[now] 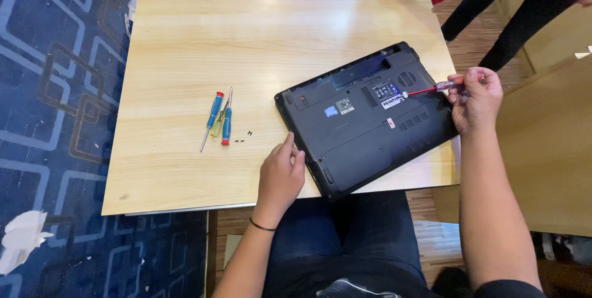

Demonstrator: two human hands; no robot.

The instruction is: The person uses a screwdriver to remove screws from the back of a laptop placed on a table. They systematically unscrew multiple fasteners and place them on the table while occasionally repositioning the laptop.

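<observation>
A black laptop (pixel 364 125) lies upside down and slantwise on a light wooden table (pixel 265 33), its near corner past the table's front edge. My left hand (pixel 280 175) rests against the laptop's near left edge, fingers curled, holding nothing. My right hand (pixel 473 97) grips a red-handled screwdriver (pixel 431 89), whose tip touches the laptop's underside near a label. Two blue-handled screwdrivers (pixel 219 118) lie side by side on the table left of the laptop, with a few tiny black screws (pixel 243 137) beside them.
A blue patterned carpet (pixel 49 88) covers the floor on the left. Another person's dark trouser legs (pixel 493 8) and red garment stand beyond the table's far right corner. A second wooden surface (pixel 549 144) lies to my right.
</observation>
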